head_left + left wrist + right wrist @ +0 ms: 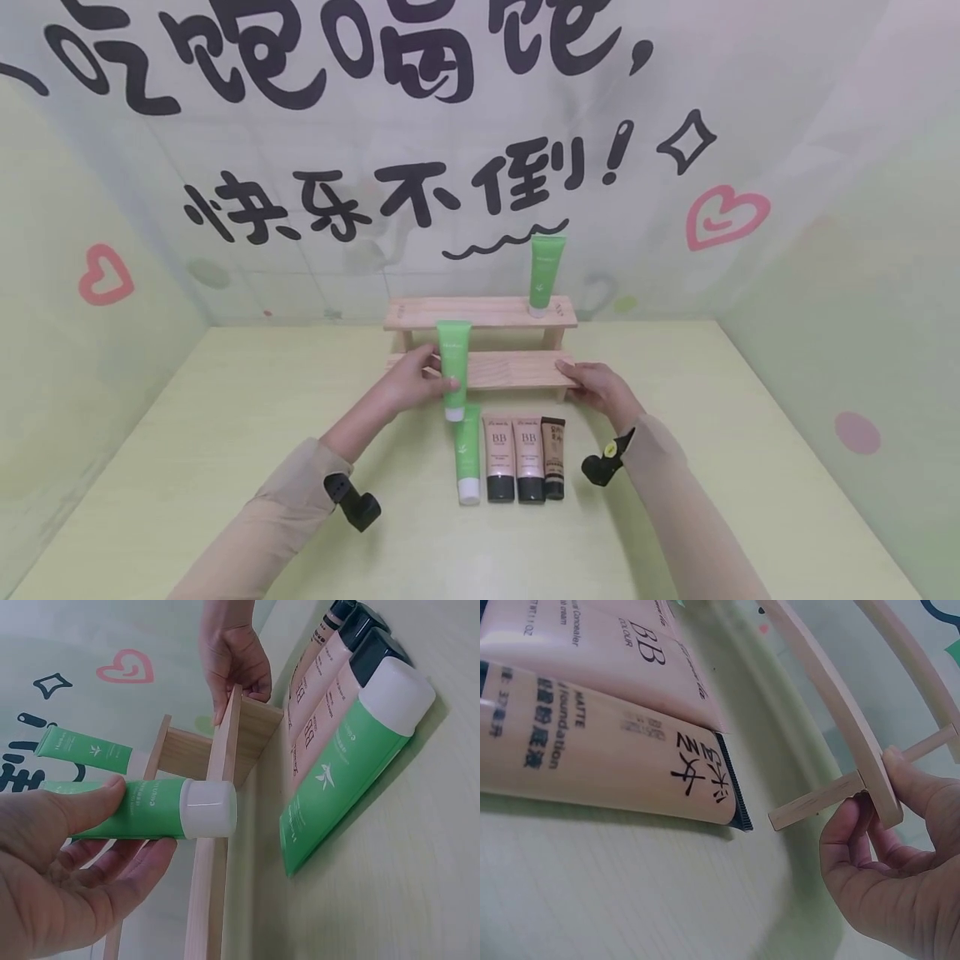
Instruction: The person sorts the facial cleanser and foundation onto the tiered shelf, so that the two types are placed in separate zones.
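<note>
My left hand (413,380) grips a green tube (454,358) with its white cap down, thumb in front and fingers behind. The tube hangs in front of the left part of the lower step of a two-tier wooden rack (510,368). With thumb on top and fingers beneath, my right hand (600,387) holds the right end of that lower step. On the upper step, at the right, another green tube (546,273) stands on its cap. The left wrist view shows the held tube's white cap (210,809) clear of my fingers.
In front of the rack a row of tubes lies on the table: a green tube (468,458), two pink BB cream tubes (500,446) with black caps, and a smaller tan foundation tube (553,454). A printed wall (337,275) stands close behind the rack.
</note>
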Available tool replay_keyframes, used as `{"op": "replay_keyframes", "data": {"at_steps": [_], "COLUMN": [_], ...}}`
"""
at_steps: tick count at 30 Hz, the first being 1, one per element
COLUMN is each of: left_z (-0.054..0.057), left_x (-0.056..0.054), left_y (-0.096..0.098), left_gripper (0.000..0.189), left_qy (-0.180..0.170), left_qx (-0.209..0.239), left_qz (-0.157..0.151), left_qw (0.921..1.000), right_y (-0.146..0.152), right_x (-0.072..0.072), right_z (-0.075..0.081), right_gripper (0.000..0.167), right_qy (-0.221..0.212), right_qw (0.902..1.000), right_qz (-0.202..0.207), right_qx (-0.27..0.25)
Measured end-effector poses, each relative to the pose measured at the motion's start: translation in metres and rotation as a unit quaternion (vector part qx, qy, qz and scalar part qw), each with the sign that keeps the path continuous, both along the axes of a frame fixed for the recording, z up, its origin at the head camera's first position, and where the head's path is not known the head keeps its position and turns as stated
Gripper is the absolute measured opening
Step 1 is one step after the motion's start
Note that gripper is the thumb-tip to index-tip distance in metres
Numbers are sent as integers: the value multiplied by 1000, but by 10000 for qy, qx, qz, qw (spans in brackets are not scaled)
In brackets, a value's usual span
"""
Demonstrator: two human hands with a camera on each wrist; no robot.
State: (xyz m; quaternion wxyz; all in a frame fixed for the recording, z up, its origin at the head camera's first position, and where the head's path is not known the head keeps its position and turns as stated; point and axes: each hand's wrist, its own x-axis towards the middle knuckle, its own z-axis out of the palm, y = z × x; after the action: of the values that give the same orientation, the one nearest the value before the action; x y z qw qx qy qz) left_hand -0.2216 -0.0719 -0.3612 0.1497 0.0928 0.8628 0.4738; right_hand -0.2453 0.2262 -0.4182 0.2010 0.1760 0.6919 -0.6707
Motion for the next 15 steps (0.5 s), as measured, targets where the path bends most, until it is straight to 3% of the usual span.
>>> {"op": "replay_keyframes", "data": {"at_steps": [15], "left_z": [9], "left_x": [-13], "left_y": [6], "left_gripper": [54], "left_qy": [-20], "left_qx": [173], "left_qz": [-60], "left_qw": [9998], "right_y": [-1], "right_x": [-2], "right_z": [-2], "right_gripper": [55], "right_qy": [-68], "right_qw": [9999], "right_qz": [-80], "right_qx": [-44]}}
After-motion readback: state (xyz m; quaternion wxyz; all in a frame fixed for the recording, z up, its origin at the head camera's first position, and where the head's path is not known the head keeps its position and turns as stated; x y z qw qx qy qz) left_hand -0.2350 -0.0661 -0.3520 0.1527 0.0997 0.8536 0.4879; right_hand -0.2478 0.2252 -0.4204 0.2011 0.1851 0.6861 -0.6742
